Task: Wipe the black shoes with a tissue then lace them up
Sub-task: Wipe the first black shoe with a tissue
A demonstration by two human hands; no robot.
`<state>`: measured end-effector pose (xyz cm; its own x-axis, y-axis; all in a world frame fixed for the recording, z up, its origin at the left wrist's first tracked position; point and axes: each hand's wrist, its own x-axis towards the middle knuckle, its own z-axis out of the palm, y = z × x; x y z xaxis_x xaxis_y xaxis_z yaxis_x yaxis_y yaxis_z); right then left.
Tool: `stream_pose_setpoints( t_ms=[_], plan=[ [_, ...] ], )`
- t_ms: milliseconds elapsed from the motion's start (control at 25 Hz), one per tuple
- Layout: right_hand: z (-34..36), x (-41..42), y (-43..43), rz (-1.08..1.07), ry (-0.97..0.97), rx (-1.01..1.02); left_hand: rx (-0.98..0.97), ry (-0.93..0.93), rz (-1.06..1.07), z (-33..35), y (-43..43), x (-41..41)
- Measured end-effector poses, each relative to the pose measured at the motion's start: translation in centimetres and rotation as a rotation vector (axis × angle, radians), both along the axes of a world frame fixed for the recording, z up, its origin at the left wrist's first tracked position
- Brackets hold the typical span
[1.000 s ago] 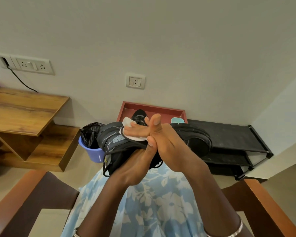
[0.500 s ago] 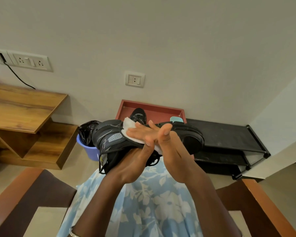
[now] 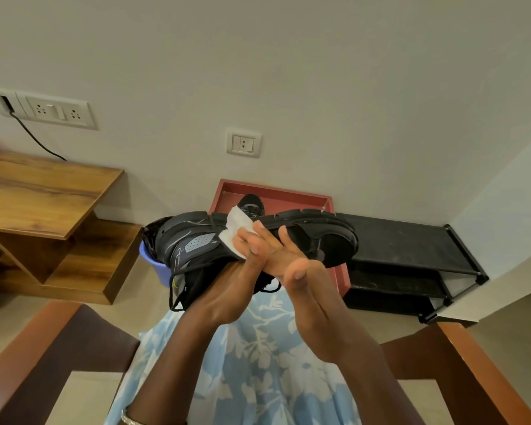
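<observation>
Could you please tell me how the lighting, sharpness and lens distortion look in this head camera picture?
Head view: soft, even light, with no glare on the black mesh sneaker that the left hand grips. Head view: the right hand pressing the white folded tissue looks slightly soft, perhaps from motion. Head view: wide-angle warp tilts the white wall socket panel.

Soft even indoor light, faint shadows, wide-angle edge distortion.

Open air abv shoe (image 3: 193,240), chair arms (image 3: 37,357) L+R, bin (image 3: 152,265) behind
</observation>
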<state>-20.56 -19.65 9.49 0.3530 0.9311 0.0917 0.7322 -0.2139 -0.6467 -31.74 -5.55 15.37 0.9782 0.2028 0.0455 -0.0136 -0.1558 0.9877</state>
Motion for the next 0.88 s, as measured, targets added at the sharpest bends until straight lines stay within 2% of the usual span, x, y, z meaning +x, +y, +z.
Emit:
stream_pose_setpoints(
  t_ms=[40, 120, 160, 200, 360, 440, 560, 720, 800, 880],
  plan=[
    [2.0, -1.7, -0.1, -0.054, 0.020, 0.068, 0.004, 0.001, -0.004, 0.1, 0.0, 0.0],
    [7.3, -3.7, 1.5, -0.281, -0.070, 0.135, 0.030, -0.011, -0.029, 0.3, 0.0, 0.0],
    [8.2, -4.1, 1.3, -0.329, -0.206, 0.196, 0.058, -0.037, -0.022, 0.4, -0.2, 0.0],
    [8.7, -4.0, 1.1, -0.325, -0.229, 0.200, 0.095, -0.062, 0.000, 0.6, -0.4, 0.1],
    [8.5, -3.6, 2.6, -0.257, 0.024, 0.303, 0.143, -0.072, 0.000, 0.3, -0.5, 0.1],
    [8.3, -4.1, 2.5, -0.242, 0.016, 0.372, 0.129, -0.044, -0.033, 0.0, -0.5, 0.1],
    [7.9, -3.0, 1.3, -0.383, -0.213, 0.373, 0.163, -0.106, 0.005, 1.0, -1.0, -0.3],
    [8.4, -0.7, -1.6, -0.636, -0.449, 0.231, 0.124, -0.025, 0.069, 1.6, -0.7, -0.6],
    [8.5, -0.6, -2.0, -0.668, -0.362, 0.187, 0.116, -0.001, 0.074, 1.4, -0.3, -0.6],
    [8.4, -1.4, -1.2, -0.635, -0.174, 0.204, 0.094, -0.006, 0.071, 1.0, 0.0, -0.5]
  ],
)
